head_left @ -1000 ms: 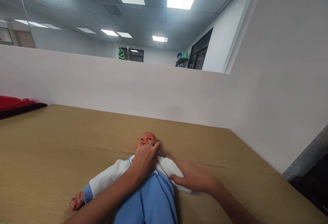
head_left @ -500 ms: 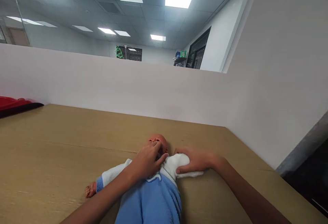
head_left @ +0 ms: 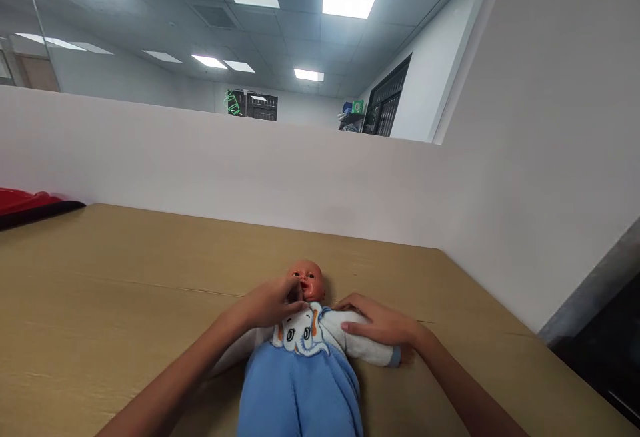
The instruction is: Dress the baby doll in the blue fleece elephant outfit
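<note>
Now we see the doll point(head_left: 303, 377) face up, the brown tabletop point(head_left: 150, 264) beneath it, our left hand point(head_left: 273, 302) at its face point(head_left: 314, 282), fingers curled on we cannot tell what, and our right hand point(head_left: 383, 322) resting over its white sleeve point(head_left: 370, 352), thumb and fingers spread.

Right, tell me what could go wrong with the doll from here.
The doll has the left hand right by its face, so a slip might knock the head sideways. The right hand rests on one white sleeve; a tug there could twist the doll round. The left forearm partly hides the other sleeve, so a snag there might go unnoticed.
</note>
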The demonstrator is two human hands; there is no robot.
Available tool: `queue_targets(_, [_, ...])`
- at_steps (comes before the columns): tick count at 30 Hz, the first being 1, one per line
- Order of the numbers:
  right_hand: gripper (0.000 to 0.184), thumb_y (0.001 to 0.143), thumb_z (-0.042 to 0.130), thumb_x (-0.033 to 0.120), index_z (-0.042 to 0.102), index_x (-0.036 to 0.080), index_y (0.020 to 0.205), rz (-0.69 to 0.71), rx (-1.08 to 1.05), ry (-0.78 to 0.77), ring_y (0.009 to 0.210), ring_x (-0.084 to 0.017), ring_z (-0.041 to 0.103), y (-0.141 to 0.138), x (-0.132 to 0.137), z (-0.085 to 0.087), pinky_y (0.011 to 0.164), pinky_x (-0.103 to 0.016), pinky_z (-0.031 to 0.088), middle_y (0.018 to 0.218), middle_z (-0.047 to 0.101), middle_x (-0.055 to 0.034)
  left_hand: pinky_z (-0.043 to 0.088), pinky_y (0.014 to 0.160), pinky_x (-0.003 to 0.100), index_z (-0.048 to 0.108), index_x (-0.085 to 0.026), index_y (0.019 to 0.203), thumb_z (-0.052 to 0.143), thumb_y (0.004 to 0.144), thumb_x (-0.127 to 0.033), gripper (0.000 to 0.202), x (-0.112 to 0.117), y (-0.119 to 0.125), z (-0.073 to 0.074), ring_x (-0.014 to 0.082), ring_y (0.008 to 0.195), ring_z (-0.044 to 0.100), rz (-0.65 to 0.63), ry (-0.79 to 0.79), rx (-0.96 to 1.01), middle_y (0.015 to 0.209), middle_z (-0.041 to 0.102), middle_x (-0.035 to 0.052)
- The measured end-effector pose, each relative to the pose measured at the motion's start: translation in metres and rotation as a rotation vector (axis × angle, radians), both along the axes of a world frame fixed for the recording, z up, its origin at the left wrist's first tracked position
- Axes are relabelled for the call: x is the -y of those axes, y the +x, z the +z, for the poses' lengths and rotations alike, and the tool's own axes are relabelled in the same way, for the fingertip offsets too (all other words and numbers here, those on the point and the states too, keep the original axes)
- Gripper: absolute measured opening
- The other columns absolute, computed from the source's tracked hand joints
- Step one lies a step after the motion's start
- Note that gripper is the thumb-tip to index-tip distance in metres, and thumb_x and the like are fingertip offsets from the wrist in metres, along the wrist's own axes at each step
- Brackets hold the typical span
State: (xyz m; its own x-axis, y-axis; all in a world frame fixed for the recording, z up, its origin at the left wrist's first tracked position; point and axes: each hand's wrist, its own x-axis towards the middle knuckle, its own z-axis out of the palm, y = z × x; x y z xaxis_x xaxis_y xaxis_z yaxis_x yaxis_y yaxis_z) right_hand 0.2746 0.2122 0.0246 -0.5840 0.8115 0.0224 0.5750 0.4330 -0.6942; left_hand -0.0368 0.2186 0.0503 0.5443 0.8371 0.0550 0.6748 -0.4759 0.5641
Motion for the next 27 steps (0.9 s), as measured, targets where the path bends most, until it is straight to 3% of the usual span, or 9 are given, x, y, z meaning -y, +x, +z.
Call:
queue_targets(3, [0.039, 0.093, 0.063, 0.042, 0.071, 0.023, 0.125, -0.001, -0.115, -0.015, 0.118, -0.032, 0.062, -0.019, -0.007, -0.007, 0.106, -0.045, 0.044, 0.125, 0.071, -0.0087, 0.046, 0.080, 0.036, 0.063, -0.021, 0.105, 0.048, 0.097, -0.053, 0.036, -0.011, -0.028, 0.005, 0.0259, 0.094, 0.065, 0.021, -0.049, -0.046, 0.107, 0.074, 0.0089])
queue_targets(5, [0.029, 0.089, 0.063, 0.036, 0.070, 0.021, 0.113, -0.013, -0.142, -0.042, 0.101, -0.029, 0.064, -0.032, -0.016, -0.015, 0.092, -0.041, 0.048, 0.108, 0.072, -0.0060, 0.047, 0.085, 0.037, 0.065, -0.020, 0.105, 0.056, 0.091, -0.047, 0.032, -0.021, -0.051, 0.003, 0.0275, 0.100, 0.065, 0.004, -0.117, -0.074, 0.112, 0.074, 0.0102])
queue_targets(8, [0.020, 0.082, 0.065, 0.036, 0.061, 0.021, 0.093, -0.023, -0.174, -0.103, 0.081, -0.022, 0.057, -0.044, -0.034, -0.028, 0.074, -0.034, 0.044, 0.085, 0.062, -0.0005, 0.051, 0.083, 0.034, 0.068, -0.021, 0.106, 0.064, 0.082, -0.039, 0.030, -0.036, -0.072, -0.011, 0.0254, 0.097, 0.067, -0.095, -0.291, -0.075, 0.108, 0.075, 0.0063])
queue_targets(11, [0.024, 0.080, 0.065, 0.042, 0.052, 0.022, 0.082, -0.030, -0.190, -0.165, 0.077, -0.019, 0.049, -0.046, -0.051, -0.037, 0.069, -0.031, 0.039, 0.079, 0.054, 0.0014, 0.052, 0.084, 0.031, 0.066, -0.021, 0.107, 0.066, 0.077, -0.040, 0.035, -0.047, -0.072, -0.033, 0.0219, 0.094, 0.066, -0.190, -0.416, 0.005, 0.099, 0.072, 0.0029])
queue_targets(15, [0.030, 0.081, 0.066, 0.048, 0.053, 0.021, 0.082, -0.056, -0.148, -0.221, 0.073, -0.017, 0.042, -0.041, -0.061, -0.042, 0.064, -0.031, 0.031, 0.074, 0.048, 0.0025, 0.049, 0.081, 0.029, 0.061, -0.020, 0.099, 0.069, 0.077, -0.050, 0.038, -0.053, -0.061, -0.054, 0.0189, 0.089, 0.058, -0.241, -0.446, 0.125, 0.091, 0.062, 0.0001])
queue_targets(21, [0.022, 0.079, 0.067, 0.038, 0.060, 0.019, 0.088, -0.009, -0.094, -0.263, 0.075, -0.019, 0.049, -0.028, -0.064, -0.046, 0.064, -0.032, 0.036, 0.080, 0.059, -0.0011, 0.045, 0.082, 0.030, 0.060, -0.018, 0.102, 0.061, 0.089, -0.065, 0.049, -0.050, -0.061, -0.058, 0.0174, 0.088, 0.050, -0.268, -0.432, 0.222, 0.090, 0.057, -0.0007])
queue_targets(24, [0.012, 0.073, 0.065, 0.026, 0.064, 0.018, 0.082, 0.040, -0.029, -0.286, 0.072, -0.019, 0.051, -0.019, -0.070, -0.048, 0.063, -0.033, 0.037, 0.076, 0.063, -0.0017, 0.044, 0.086, 0.031, 0.062, -0.017, 0.102, 0.058, 0.092, -0.059, 0.043, -0.050, -0.058, -0.060, 0.0188, 0.092, 0.050, -0.252, -0.439, 0.252, 0.095, 0.059, 0.0004])
queue_targets(27, [0.012, 0.071, 0.065, 0.023, 0.071, 0.016, 0.080, 0.148, 0.039, -0.359, 0.068, -0.018, 0.052, -0.009, -0.073, -0.047, 0.065, -0.033, 0.040, 0.072, 0.065, -0.0005, 0.043, 0.089, 0.031, 0.064, -0.019, 0.094, 0.063, 0.085, -0.046, 0.029, -0.054, -0.055, -0.061, 0.0203, 0.095, 0.051, -0.253, -0.473, 0.280, 0.094, 0.059, 0.0003])
